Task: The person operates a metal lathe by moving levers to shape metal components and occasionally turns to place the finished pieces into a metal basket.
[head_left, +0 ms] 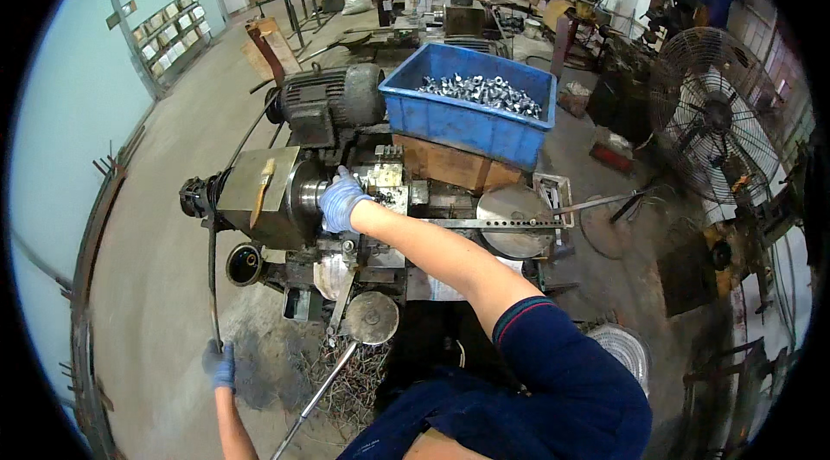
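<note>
My left hand (220,365), in a blue-grey glove, is closed around the lower end of a long dark lever (213,287). That lever hangs from the left end of a small lathe's headstock (259,188). At the headstock's right side, my right hand (344,202), gloved alike, is at the round metal spindle nose (309,199). Its fingers are bent inward there, and whatever they hold is hidden behind the glove. A brush (262,192) with a wooden handle lies on top of the headstock. Just right of my right hand is the tool slide (387,179).
A blue crate (467,127) full of small metal parts stands on a wooden box (450,164) behind the lathe. An electric motor (333,101) sits beside it. Metal shavings (346,382) litter the floor below. A large fan (716,114) is at right.
</note>
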A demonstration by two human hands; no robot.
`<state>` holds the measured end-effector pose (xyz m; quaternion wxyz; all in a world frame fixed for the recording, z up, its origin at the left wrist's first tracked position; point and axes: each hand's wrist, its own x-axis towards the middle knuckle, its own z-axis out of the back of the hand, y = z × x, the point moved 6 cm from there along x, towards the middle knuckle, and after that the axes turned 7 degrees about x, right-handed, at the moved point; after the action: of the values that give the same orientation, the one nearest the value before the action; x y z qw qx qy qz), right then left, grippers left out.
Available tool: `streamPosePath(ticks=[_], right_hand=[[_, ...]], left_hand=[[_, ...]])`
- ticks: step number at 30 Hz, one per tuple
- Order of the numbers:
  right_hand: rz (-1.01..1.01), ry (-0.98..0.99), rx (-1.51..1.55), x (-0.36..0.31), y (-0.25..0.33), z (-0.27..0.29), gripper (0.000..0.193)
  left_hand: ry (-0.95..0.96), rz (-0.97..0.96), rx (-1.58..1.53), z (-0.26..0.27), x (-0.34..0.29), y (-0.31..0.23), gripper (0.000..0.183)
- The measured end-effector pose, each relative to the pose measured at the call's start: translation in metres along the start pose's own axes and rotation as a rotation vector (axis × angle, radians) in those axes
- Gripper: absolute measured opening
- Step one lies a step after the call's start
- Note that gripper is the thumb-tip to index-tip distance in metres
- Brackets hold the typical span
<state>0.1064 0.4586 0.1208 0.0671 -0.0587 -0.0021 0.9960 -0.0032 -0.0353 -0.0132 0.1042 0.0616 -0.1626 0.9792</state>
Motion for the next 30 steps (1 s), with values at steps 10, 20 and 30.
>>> streamPosePath(ticks=[10,20,30], right_hand=[[-0.065,-0.403,0.307,-0.100,-0.077,0.074,0.052],[-0.576,-0.723,0.162,-0.235,-0.214,0.093,0.052],[-1.053,-0.776,0.384,-0.495,-0.179,-0.139,0.048]], left_hand=[[0.379,0.064,-0.592,-0.005,0.032,-0.027,0.023],[0.359,0.048,-0.631,-0.016,0.046,-0.012,0.024],[0.427,0.097,-0.504,-0.039,0.059,-0.017,0.037]])
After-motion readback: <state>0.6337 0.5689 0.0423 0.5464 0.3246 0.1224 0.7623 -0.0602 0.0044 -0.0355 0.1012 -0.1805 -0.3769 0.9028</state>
